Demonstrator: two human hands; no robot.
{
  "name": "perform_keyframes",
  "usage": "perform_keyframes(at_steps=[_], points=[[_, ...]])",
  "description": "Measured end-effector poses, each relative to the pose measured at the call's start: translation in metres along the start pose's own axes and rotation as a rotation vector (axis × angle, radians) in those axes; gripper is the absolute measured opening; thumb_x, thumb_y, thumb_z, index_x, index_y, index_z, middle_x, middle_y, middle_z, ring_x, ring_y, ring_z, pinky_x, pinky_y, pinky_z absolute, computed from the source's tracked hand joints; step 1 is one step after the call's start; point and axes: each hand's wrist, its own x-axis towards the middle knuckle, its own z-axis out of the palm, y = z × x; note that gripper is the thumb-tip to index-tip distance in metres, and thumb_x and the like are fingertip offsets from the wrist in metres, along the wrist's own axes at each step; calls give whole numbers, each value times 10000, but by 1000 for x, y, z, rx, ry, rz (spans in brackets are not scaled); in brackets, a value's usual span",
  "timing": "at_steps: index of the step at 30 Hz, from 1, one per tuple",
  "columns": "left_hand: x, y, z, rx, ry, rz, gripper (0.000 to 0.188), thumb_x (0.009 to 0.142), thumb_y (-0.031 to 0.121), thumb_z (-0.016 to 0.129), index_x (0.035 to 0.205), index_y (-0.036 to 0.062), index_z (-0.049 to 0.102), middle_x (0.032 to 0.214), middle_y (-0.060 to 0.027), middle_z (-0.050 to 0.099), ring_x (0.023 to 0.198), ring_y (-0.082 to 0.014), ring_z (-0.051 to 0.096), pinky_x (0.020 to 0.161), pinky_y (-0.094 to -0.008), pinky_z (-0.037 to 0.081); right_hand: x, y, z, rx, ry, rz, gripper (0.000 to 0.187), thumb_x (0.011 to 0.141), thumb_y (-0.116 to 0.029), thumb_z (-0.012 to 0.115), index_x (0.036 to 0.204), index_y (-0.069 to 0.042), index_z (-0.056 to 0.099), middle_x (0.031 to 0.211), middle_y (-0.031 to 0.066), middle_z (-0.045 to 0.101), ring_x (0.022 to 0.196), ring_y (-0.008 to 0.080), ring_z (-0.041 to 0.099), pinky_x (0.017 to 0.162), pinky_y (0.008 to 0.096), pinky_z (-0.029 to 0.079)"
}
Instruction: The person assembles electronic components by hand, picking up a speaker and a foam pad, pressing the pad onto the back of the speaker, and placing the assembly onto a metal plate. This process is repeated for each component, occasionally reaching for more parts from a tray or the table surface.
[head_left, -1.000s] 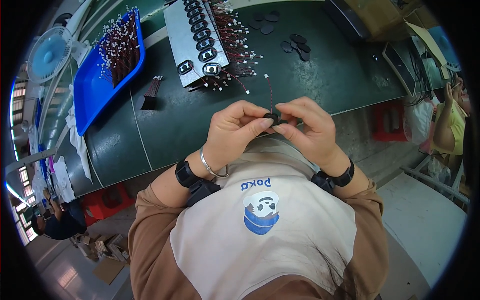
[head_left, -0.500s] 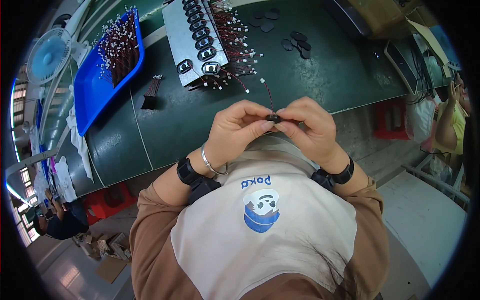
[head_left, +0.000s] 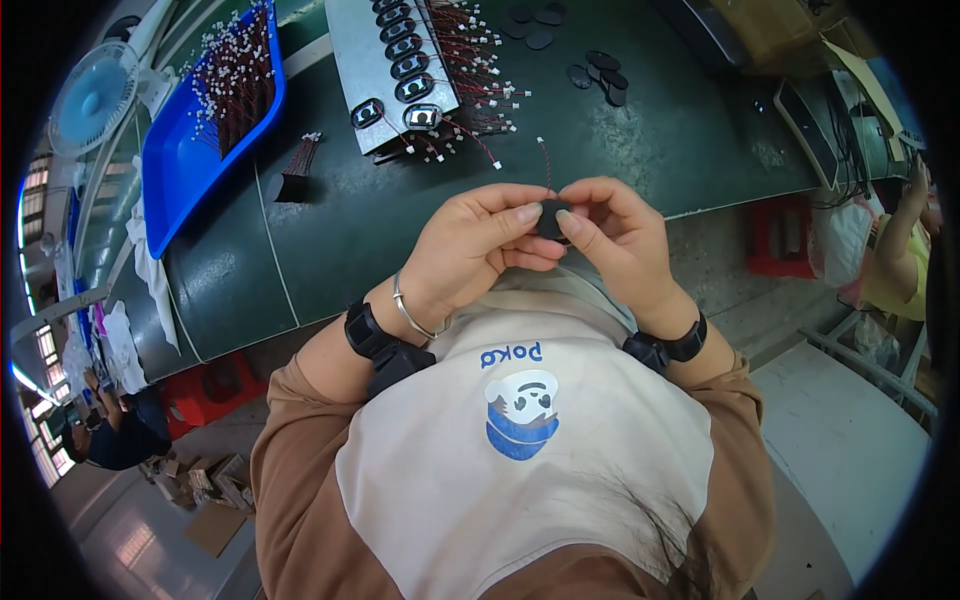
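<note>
Between my two hands is a small black oval speaker (head_left: 549,219), its broad dark face turned up. A twisted red and black wire with a small white connector (head_left: 541,141) runs from it toward the table. My left hand (head_left: 478,235) pinches its left side between thumb and fingers. From the other side, my right hand (head_left: 618,235) grips it with the thumb on its face. Beyond my hands, a light metal block (head_left: 363,75) carries a row of similar oval speakers (head_left: 409,66). Their wires hang off its right side. One more speaker (head_left: 367,112) sits on the block's near left corner.
A blue tray (head_left: 165,190) at the left holds many wires with white connectors. Beside it stands a small dark bundle of wires (head_left: 290,187). Thin black oval pads (head_left: 604,75) lie on the green table (head_left: 370,220). Another person (head_left: 900,245) is at the far right.
The speaker has been tilted so its broad dark face shows, where before mostly its edge did. My fingers have shifted around it, and the right thumb now lies across its face.
</note>
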Motion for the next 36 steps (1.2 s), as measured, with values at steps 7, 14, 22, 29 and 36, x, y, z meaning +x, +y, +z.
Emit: perform_keyframes(at_steps=[7, 14, 22, 29, 36], points=[[-4, -1, 7, 277, 57, 129, 251, 873, 32, 564, 1113, -40, 553, 975, -147, 636, 856, -194, 651, 777, -289, 544, -2, 2, -3, -61, -22, -10, 188, 825, 2, 614, 1005, 34, 575, 904, 53, 563, 812, 91, 526, 719, 199, 432], [-6, -1, 3, 677, 31, 352, 211, 818, -61, 601, 1028, -48, 607, 1039, -133, 625, 930, -164, 609, 845, -275, 498, 0, -5, -5, -359, -62, -320, 192, 779, 8, 658, 960, 32, 600, 889, 85, 582, 761, 138, 556, 662, 217, 456], [-4, -3, 3, 749, 2, 455, 209, 810, -27, 613, 1017, -18, 638, 990, -86, 656, 872, -121, 631, 780, -230, 510, 3, -9, -6, -439, -66, -479, 228, 741, 1, 699, 949, 25, 611, 874, 123, 604, 724, 176, 588, 626, 240, 483], [-3, 0, 9, 755, 74, 327, 180, 809, -59, 612, 987, -37, 627, 1024, -99, 634, 914, -145, 612, 829, -268, 498, 4, -4, -12, -372, -83, -413, 157, 777, 31, 652, 926, 22, 601, 893, 112, 599, 720, 151, 580, 619, 234, 477], [-3, 7, 19, 949, 79, 368, 151, 780, -11, 664, 929, -25, 636, 910, -80, 660, 806, -126, 639, 730, -241, 511, -1, 11, -10, 295, -70, 8, 112, 860, -11, 579, 965, 13, 549, 913, 70, 586, 736, 116, 577, 665, 225, 486]])
